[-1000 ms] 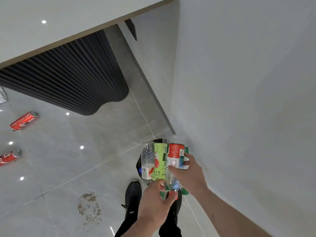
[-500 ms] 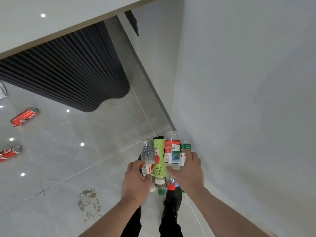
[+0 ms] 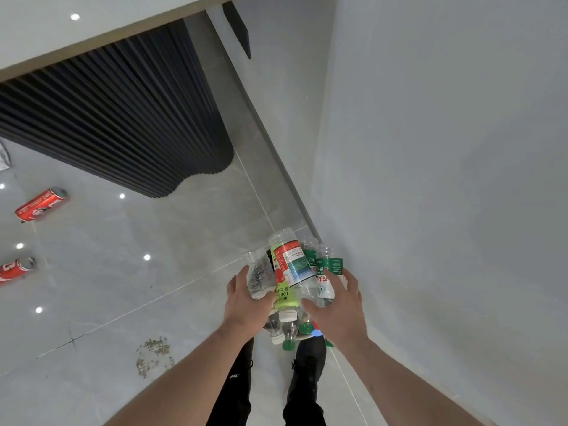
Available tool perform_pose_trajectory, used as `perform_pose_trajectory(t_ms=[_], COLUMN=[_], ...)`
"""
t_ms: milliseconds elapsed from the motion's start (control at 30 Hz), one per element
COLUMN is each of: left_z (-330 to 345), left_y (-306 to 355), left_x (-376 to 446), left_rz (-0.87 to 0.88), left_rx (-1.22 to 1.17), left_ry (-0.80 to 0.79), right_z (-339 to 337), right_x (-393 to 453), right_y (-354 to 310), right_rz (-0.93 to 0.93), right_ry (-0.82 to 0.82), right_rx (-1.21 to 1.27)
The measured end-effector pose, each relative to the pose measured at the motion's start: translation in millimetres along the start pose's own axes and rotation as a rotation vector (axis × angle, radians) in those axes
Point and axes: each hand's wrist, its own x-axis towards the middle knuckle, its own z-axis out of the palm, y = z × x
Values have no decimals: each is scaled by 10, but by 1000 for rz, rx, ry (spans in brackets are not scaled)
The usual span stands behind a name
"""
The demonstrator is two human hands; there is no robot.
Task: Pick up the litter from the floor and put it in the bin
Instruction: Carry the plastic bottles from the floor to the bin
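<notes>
Bottles [image 3: 290, 272], a whole bundle with caps down, sit clamped between my hands above my shoes: left hand [image 3: 246, 298] curled round the clear one, right hand [image 3: 338, 305] wrapped over the green-labelled ones. I judge this the carrying step. No bin shows, so next I must find it; two cans [image 3: 41, 204] remain on the floor [image 3: 153, 241].

i can read "100%" upside down on the lime-green bottle [image 3: 284, 295] at lower centre; the other bottle labels and red cans are too blurred.
</notes>
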Motion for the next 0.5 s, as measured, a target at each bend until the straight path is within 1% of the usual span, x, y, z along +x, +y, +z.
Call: perform_pose_trajectory(t_ms=[133, 233, 367, 500], left_z=[84, 158, 207, 218], left_y=[-52, -25, 28, 88], left_x=[54, -38, -130, -147], left_rz=[10, 112, 185, 303], left_rx=[37, 77, 115, 168], left_ry=[14, 56, 54, 39], right_z=[40, 44, 11, 2], right_x=[-30, -67, -135, -167], right_y=[-8, -30, -75, -119], right_rz=[-27, -12, 4, 34], right_ry=[15, 29, 26, 9], right_rx=[1, -23, -77, -109])
